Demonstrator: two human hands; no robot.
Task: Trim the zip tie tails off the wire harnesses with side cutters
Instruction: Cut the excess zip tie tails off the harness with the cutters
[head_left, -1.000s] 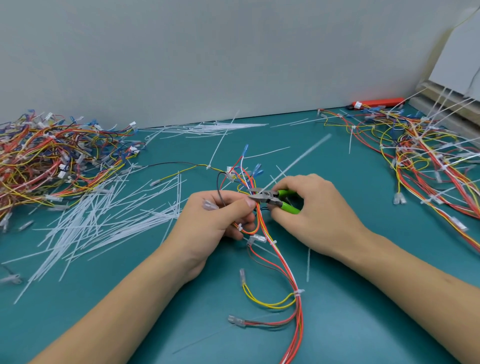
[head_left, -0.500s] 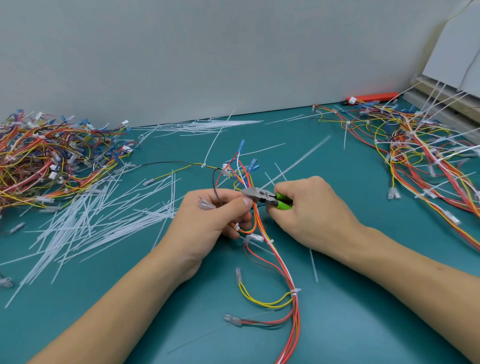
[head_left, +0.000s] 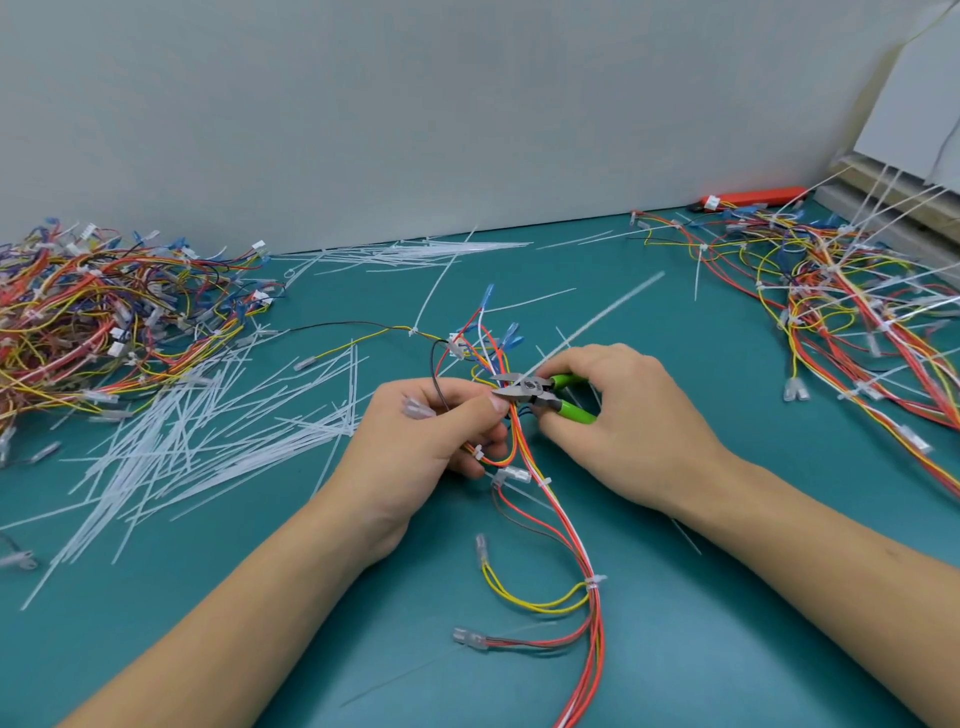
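My left hand (head_left: 431, 431) grips a wire harness (head_left: 563, 530) of red, orange, yellow and white wires at the table's centre, thumb pressed on the bundle. My right hand (head_left: 623, 421) holds green-handled side cutters (head_left: 540, 392). Their steel jaws point left and sit against the bundle just beside my left thumb. A long white zip tie tail (head_left: 597, 317) runs up and to the right from the jaws. The harness trails toward me, with small white ties along it.
A pile of harnesses (head_left: 104, 322) lies at the left, and another with long uncut tails (head_left: 852, 301) at the right. Cut white tails (head_left: 208, 441) are strewn left of my hands. An orange tool (head_left: 753, 197) lies by the grey wall.
Both hands and the harness have stayed in place with the cutter jaws at the bundle; the handles look slightly further apart now. The camera has shifted a little.
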